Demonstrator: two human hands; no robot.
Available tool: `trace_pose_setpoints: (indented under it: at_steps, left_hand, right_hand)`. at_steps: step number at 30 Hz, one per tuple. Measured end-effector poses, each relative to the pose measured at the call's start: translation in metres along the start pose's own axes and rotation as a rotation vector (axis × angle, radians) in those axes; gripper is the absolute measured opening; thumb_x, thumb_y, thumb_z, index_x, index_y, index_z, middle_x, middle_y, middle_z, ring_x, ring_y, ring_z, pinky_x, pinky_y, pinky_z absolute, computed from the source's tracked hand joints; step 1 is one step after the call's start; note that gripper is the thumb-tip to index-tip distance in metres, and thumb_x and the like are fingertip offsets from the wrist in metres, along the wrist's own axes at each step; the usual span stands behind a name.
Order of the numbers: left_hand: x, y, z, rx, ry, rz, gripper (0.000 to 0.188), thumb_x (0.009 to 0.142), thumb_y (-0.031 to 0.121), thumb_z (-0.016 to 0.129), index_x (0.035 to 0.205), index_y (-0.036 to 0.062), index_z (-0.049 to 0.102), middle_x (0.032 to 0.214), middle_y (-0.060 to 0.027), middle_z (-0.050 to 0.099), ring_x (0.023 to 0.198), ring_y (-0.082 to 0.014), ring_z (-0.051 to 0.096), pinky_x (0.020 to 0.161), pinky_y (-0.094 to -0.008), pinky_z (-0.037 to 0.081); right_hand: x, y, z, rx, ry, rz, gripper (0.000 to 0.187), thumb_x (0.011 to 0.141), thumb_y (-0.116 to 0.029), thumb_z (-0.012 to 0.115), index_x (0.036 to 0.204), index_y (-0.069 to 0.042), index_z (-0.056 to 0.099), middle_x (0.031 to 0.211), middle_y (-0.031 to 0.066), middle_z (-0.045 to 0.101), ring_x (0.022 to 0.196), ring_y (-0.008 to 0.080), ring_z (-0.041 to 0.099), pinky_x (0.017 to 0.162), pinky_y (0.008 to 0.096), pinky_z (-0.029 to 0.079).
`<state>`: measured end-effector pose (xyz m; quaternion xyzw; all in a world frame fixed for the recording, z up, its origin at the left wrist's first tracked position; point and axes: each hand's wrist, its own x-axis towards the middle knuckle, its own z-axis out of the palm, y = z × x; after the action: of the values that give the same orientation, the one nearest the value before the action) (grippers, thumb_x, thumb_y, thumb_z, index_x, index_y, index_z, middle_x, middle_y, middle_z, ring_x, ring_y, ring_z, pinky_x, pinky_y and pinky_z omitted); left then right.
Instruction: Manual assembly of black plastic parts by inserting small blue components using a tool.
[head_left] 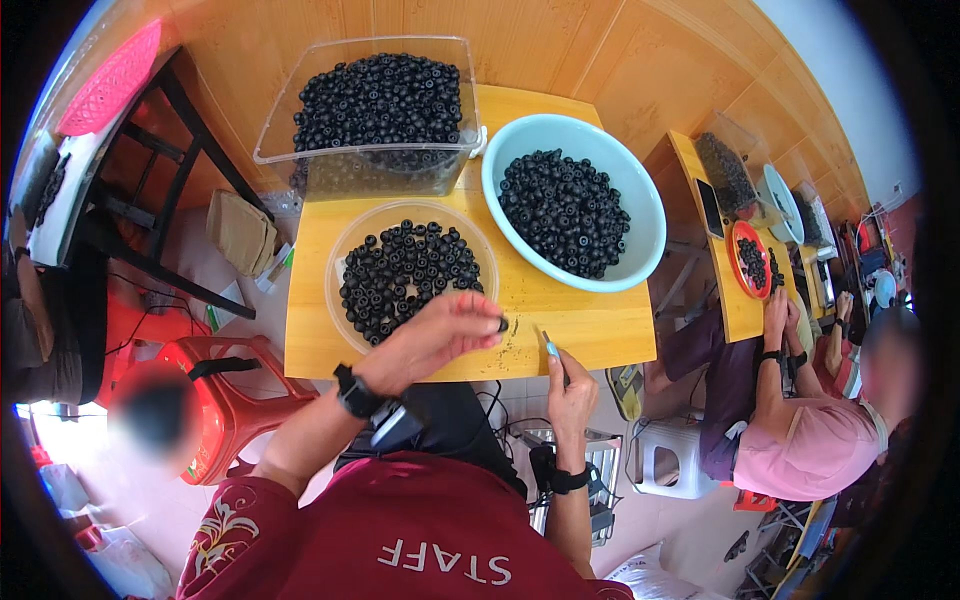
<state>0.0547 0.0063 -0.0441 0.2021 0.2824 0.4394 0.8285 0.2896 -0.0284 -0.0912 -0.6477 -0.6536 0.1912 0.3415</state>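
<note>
My left hand point(450, 328) pinches a small black round piece point(502, 325) between thumb and fingertips, above the front of the yellow table point(590, 335). To its right, my right hand point(573, 393) is closed around a thin tool point(550, 346) with a light-blue part and a narrow pointed tip; its exact kind is unclear. The tip is apart from the piece. Behind my left hand stands a shallow clear round tub point(335, 300), holding many black ring-like pieces point(410, 270). A light-blue basin point(650, 235) with more such pieces sits at the back right.
A clear rectangular bin point(380, 178) heaped with black pieces stands at the table's back left, near the wall. A red stool point(235, 400) is to the left. At right, a person in pink point(810, 440) works at another table with a red tray point(738, 262).
</note>
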Motion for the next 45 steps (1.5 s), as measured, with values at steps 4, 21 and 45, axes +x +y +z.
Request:
trace_pose_setpoints:
  at_steps: [4, 21, 45]
  left_hand:
    - [0.054, 0.043, 0.029, 0.226, -0.048, 0.174, 0.029, 0.087, 0.008, 0.063, 0.113, -0.0013, 0.054, 0.103, -0.0066, 0.058, 0.092, -0.0181, 0.063, 0.086, -0.0266, 0.051]
    - [0.068, 0.046, -0.048, 1.534, 0.194, 0.300, 0.026, 0.063, 0.001, 0.071, 0.088, 0.0009, 0.067, 0.080, -0.0111, 0.064, 0.071, -0.0216, 0.063, 0.068, -0.0317, 0.050]
    - [-0.011, -0.007, -0.002, 0.027, -0.122, 0.020, 0.028, 0.090, 0.007, 0.061, 0.116, -0.0019, 0.059, 0.101, -0.0075, 0.066, 0.088, -0.0140, 0.067, 0.083, -0.0252, 0.054]
  right_hand:
    - [0.003, 0.000, 0.001, 0.017, 0.016, 0.104, 0.025, 0.090, -0.020, 0.057, 0.104, -0.002, 0.068, 0.090, 0.0243, 0.066, 0.085, 0.0399, 0.065, 0.073, 0.0419, 0.050]
    - [0.002, 0.007, 0.006, -0.006, 0.073, 0.039, 0.024, 0.090, -0.022, 0.056, 0.104, -0.005, 0.068, 0.087, 0.0214, 0.066, 0.079, 0.0395, 0.064, 0.068, 0.0432, 0.050]
    - [-0.008, -0.072, -0.026, 0.266, -0.019, -0.100, 0.019, 0.087, -0.007, 0.061, 0.103, 0.001, 0.065, 0.078, 0.0155, 0.063, 0.066, 0.0213, 0.062, 0.061, 0.0319, 0.046]
